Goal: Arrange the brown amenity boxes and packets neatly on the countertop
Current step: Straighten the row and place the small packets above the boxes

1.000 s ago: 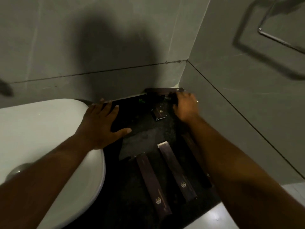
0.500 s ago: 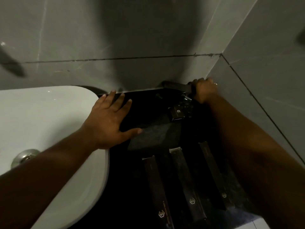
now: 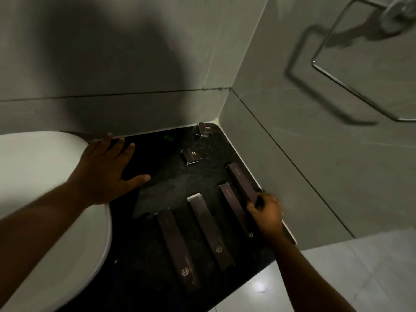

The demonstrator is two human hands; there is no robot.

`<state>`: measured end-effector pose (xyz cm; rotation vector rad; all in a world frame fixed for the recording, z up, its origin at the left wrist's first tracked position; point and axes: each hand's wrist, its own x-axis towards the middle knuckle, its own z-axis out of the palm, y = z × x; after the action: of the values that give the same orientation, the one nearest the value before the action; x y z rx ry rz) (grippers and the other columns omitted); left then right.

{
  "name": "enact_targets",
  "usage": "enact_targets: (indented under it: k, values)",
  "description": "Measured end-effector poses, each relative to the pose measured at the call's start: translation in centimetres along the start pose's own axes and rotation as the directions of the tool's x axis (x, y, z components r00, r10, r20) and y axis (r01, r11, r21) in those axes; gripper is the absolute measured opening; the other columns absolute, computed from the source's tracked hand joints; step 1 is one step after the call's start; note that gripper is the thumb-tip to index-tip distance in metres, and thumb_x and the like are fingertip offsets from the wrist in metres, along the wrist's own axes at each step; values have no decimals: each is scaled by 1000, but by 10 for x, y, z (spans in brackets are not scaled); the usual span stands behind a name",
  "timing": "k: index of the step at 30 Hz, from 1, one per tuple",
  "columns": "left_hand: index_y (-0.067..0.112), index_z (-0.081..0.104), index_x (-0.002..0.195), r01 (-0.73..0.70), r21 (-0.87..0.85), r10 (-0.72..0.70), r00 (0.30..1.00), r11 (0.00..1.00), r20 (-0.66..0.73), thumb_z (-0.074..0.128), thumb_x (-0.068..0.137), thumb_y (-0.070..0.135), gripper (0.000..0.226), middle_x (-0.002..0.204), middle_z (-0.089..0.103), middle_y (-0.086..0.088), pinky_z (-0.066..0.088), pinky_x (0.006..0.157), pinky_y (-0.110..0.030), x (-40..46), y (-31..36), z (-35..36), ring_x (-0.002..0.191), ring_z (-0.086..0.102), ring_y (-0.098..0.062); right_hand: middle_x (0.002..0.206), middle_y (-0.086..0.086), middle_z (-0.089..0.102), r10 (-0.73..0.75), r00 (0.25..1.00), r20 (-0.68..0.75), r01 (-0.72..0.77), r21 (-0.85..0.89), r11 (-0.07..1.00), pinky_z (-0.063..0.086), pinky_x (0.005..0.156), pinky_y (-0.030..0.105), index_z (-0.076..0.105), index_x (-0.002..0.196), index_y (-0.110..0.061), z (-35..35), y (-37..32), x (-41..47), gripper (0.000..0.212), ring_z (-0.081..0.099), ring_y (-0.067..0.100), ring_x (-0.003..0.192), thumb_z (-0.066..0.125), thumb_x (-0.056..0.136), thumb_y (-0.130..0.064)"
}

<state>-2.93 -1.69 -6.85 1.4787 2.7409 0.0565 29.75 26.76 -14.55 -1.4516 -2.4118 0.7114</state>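
Note:
Several long brown boxes lie side by side on the black countertop [image 3: 157, 194]: one at the left [image 3: 177, 246], one in the middle [image 3: 209, 230], a third [image 3: 234, 208] and a fourth [image 3: 242, 182] along the right wall. My right hand [image 3: 266, 216] is closed on the near end of that fourth box. Two small brown boxes sit farther back, one mid-counter [image 3: 191, 155] and one tilted in the corner [image 3: 206, 128]. My left hand [image 3: 105, 172] rests flat, fingers spread, on the counter beside the basin.
A white basin [image 3: 45, 199] fills the left side. Grey tiled walls close the back and right of the countertop. A metal towel ring [image 3: 351, 70] hangs on the right wall. A small green item [image 3: 168, 138] lies near the back wall. Pale floor shows below right.
My right hand came back from the far corner toward me with a long box, which now lies along the right wall. My left hand stayed flat by the basin.

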Motion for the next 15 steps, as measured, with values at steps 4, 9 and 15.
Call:
enact_targets:
  k: [4,9,15]
  values:
    - [11,37,146,-18,17,18,1000,1000,-18,16,77,85,104,152,38,-18,21,114,-55,0,-1,2,144,23,-40,111,1,63,14,1000,-18,-14,-45,999,52,89,43,66,114,-22,-3,24,-15,37,57,23,105,67,81,-38]
    - [15,29,150,-14,13,14,1000,1000,-9,10,74,88,107,157,31,-14,14,118,-52,0,-2,3,148,15,-36,114,5,60,18,999,-47,-21,-55,998,45,94,39,63,120,-19,-2,30,-19,42,51,25,111,67,82,-36]
    - [18,26,151,-8,15,8,1000,1000,4,8,72,89,108,159,27,-12,13,118,-52,2,-3,3,148,12,-34,116,9,60,15,998,-65,-20,-78,997,44,94,39,61,124,-15,-3,28,-21,44,50,27,113,66,84,-34]
